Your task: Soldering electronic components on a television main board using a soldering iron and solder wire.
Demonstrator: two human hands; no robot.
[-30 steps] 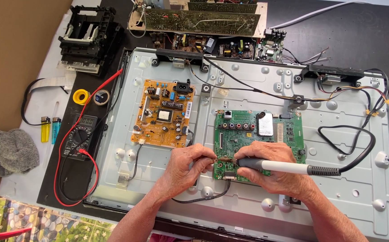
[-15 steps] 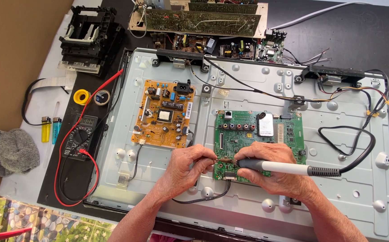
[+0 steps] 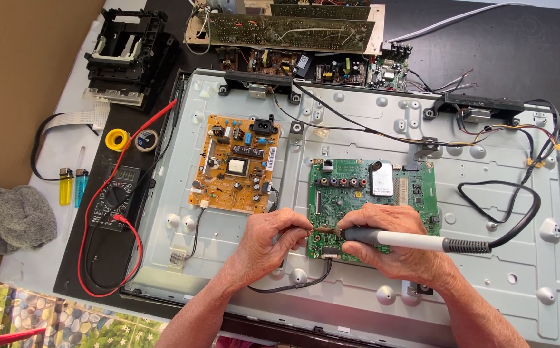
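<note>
The green rectangular circuit board [image 3: 373, 206] lies screwed to the grey metal back panel of a flat screen [image 3: 357, 129], right of centre, and both hands work at its lower left corner. The right hand [image 3: 393, 241] is closed round a white-handled soldering iron with a black grip [image 3: 415, 241], held nearly level, tip pointing left onto the board. The left hand [image 3: 273, 241] meets it from the other side — thumb and fingers pinched on something thin and brownish at the tip, too small to tell what it is. The two hands nearly touch, wrists coming up from the bottom edge.

On the green board sits a white oblong label [image 3: 382, 180] with rounded corners, upright near the top middle. The iron's black cord [image 3: 512, 212] loops away to the right over the panel. Left of the green board, apart from it, is an orange-brown power board with black parts [image 3: 235, 164].

Further left on the counter [image 3: 54, 270] lie a black multimeter with red leads [image 3: 114, 196], a yellow roll [image 3: 117, 138] beside a darker roll of tape, a yellow lighter [image 3: 65, 185] and a blue lighter [image 3: 81, 187] side by side — and a crumpled grey cloth [image 3: 12, 219]. A black plastic frame [image 3: 128, 55] stands at the upper left; more bare circuit boards [image 3: 293, 32] lie along the top.
</note>
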